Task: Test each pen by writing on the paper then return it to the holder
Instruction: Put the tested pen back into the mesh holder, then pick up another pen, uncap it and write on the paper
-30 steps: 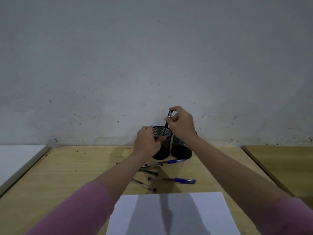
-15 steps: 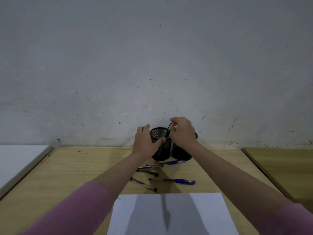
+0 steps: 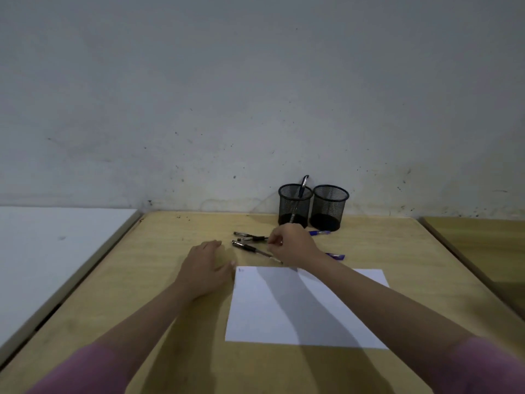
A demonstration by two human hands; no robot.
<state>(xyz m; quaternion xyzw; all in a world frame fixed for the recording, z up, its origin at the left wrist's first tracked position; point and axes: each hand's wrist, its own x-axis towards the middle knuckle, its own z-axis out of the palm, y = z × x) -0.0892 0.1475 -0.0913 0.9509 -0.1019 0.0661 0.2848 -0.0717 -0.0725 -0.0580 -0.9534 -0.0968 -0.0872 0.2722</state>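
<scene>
A black pen stands tilted in the left of two black mesh holders, its clip end leaning over the rim toward the second holder; both holders stand touching at the desk's far edge, against the wall. In front of them loose pens lie on the desk: two black ones side by side, a third black pen slanting toward the paper, and two blue pens partly hidden behind the right hand. The right hand lies over this cluster with fingers curled, fingertips pinching the end of one of the black pens. The left hand rests flat on the desk, fingers relaxed and spread, its thumb touching the far left corner of the white paper, which lies toward the near edge. A white board adjoins the desk's left edge.
</scene>
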